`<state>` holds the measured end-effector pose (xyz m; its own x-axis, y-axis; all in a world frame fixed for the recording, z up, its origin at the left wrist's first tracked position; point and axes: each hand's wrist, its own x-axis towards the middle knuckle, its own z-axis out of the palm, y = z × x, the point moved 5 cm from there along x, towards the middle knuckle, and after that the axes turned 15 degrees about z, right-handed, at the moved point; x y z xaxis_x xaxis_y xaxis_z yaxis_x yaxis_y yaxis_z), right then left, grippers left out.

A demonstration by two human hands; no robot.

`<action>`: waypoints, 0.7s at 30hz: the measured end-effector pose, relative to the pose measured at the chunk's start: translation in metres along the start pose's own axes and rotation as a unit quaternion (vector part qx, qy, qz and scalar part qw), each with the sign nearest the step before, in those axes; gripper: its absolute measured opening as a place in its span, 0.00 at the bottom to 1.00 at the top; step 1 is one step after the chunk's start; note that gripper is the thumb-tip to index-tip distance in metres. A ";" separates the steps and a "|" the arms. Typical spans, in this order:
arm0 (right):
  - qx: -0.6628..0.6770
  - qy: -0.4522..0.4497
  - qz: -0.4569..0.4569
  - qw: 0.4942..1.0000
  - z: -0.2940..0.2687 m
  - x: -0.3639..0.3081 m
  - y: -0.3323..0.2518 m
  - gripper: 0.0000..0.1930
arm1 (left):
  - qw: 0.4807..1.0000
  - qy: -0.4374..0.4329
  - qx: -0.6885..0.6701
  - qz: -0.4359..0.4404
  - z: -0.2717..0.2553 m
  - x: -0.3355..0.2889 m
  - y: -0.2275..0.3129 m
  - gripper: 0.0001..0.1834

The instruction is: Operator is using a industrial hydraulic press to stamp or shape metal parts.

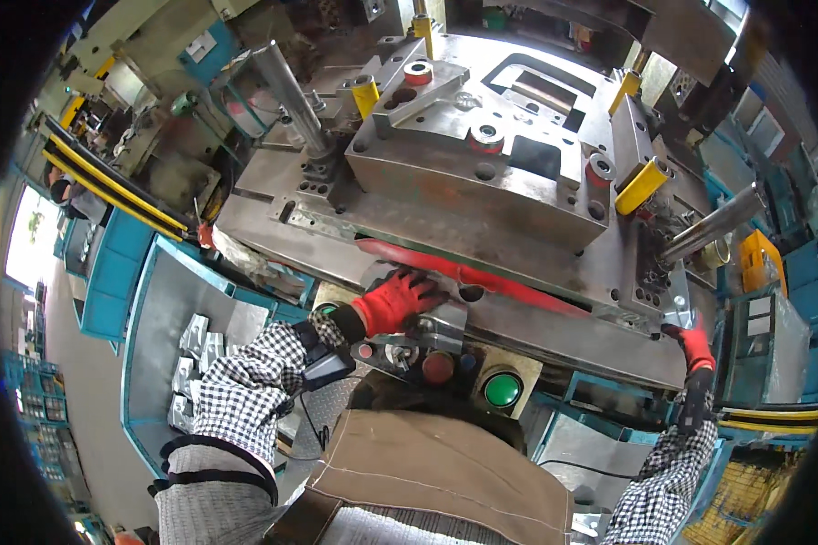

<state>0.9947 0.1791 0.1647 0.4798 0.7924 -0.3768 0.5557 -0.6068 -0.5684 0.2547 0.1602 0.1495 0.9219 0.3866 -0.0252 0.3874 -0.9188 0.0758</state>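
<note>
Your left hand point(396, 304), in a red glove, lies back up at the front edge of the steel base plate point(536, 334), its fingers slightly apart and bent over the metal below — from this angle you cannot tell whether they grip anything. Your right hand point(693, 347), gloved in red too, is well apart from it at the right end of the plate, thumb and fingers pinching the lower end of a shiny metal part point(680, 302). That part stands up near the foot of the right guide post point(718, 222).

Between your hands, a bright red strip point(482, 277) runs along the foot of the large die block point(482, 200), just beyond your left fingers. On and around the block you have red-ringed bushings point(486, 136) and yellow cylinders point(643, 186), with the left guide post point(291, 100) leaning in view on the far side.

Nearer your body, below the plate, sit a red push button point(437, 367) and a larger green push button point(503, 391). To your left, a blue-rimmed bin point(145, 363) holds several bent metal pieces point(194, 336) — beside your checked left sleeve point(245, 391)
</note>
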 end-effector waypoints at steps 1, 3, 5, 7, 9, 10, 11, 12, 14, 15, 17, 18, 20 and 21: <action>0.019 -0.031 0.024 0.999 -0.015 -0.006 0.012 0.39 | 1.000 -0.004 -0.011 0.003 -0.008 0.006 -0.002 0.55; 0.129 -0.045 0.062 0.989 -0.045 -0.043 0.061 0.34 | 1.000 -0.010 -0.026 0.003 -0.011 0.009 -0.006 0.54; 0.180 -0.043 0.030 0.982 -0.061 -0.103 0.096 0.31 | 0.999 -0.015 -0.038 0.003 -0.005 0.009 -0.010 0.54; 0.242 -0.085 -0.003 0.967 -0.037 -0.156 0.087 0.31 | 0.998 -0.028 -0.052 -0.021 0.000 -0.006 -0.009 0.55; 0.323 -0.124 -0.021 0.938 -0.008 -0.226 0.034 0.32 | 0.996 -0.031 -0.070 -0.049 0.009 -0.023 -0.009 0.56; 0.346 -0.121 -0.044 0.929 -0.006 -0.262 0.036 0.32 | 0.996 -0.023 -0.072 -0.046 0.011 -0.018 -0.011 0.56; 0.337 -0.115 -0.055 0.933 -0.002 -0.287 0.026 0.35 | 0.996 -0.019 -0.073 -0.038 0.009 -0.011 -0.013 0.56; 0.328 -0.112 -0.065 0.936 0.004 -0.310 0.015 0.38 | 0.997 -0.015 -0.074 -0.032 0.008 -0.006 -0.016 0.56; 0.250 -0.107 -0.065 0.960 0.019 -0.338 -0.040 0.46 | 0.996 -0.016 -0.082 -0.018 -0.001 -0.006 -0.017 0.56; 0.221 -0.113 -0.088 0.965 0.029 -0.338 -0.076 0.48 | 0.996 -0.017 -0.087 -0.013 -0.006 -0.006 -0.018 0.56; 0.172 -0.133 -0.183 0.959 0.052 -0.333 -0.166 0.52 | 0.995 -0.018 -0.097 -0.011 -0.007 -0.002 -0.026 0.58; 0.159 -0.146 -0.237 0.947 0.065 -0.325 -0.214 0.54 | 0.995 -0.015 -0.099 -0.016 -0.003 -0.002 -0.033 0.60; 0.147 -0.168 -0.313 0.923 0.085 -0.305 -0.291 0.58 | 0.989 -0.018 -0.146 -0.028 0.008 -0.002 -0.046 0.59; 0.149 -0.173 -0.332 0.915 0.089 -0.292 -0.319 0.60 | 0.989 -0.009 -0.147 -0.022 0.006 0.002 -0.050 0.58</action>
<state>0.6169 0.1474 0.3909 -0.1689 0.9841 -0.0552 0.4128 0.0197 -0.9106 0.2375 0.2063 0.1401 0.9054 0.4215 -0.0520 0.4106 -0.8375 0.3606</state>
